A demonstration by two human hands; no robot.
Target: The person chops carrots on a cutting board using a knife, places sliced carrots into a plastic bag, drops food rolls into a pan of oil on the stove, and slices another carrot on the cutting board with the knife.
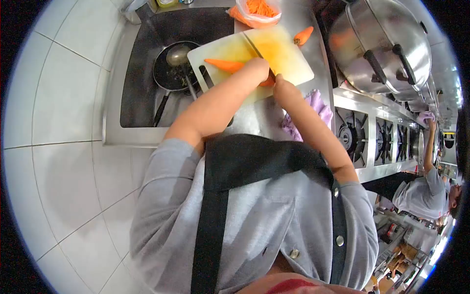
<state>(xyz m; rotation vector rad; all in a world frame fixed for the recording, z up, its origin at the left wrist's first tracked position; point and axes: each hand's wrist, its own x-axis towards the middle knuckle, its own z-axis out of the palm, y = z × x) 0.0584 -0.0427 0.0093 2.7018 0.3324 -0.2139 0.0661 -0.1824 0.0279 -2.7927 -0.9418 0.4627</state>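
An orange carrot [224,65] lies on a white cutting board [301,68], whose surface is stained yellow. My left hand [258,70] is closed over the carrot's thick end, with orange showing on both sides of it. Past my left fingers extends the blade of a knife [252,44], pointing away from me over the board. My right hand [284,91] is wrapped round the knife's handle, close beside my left hand. The handle and part of the blade are mostly hidden by my hands.
A bag of shredded carrot [257,12] and a carrot piece [303,36] sit beyond the board. Left is a sink [142,73] with a pan [169,81] and ladle [177,55]. Right are a purple cloth [320,105], large pot [382,44], burners [350,134] and another person [423,196].
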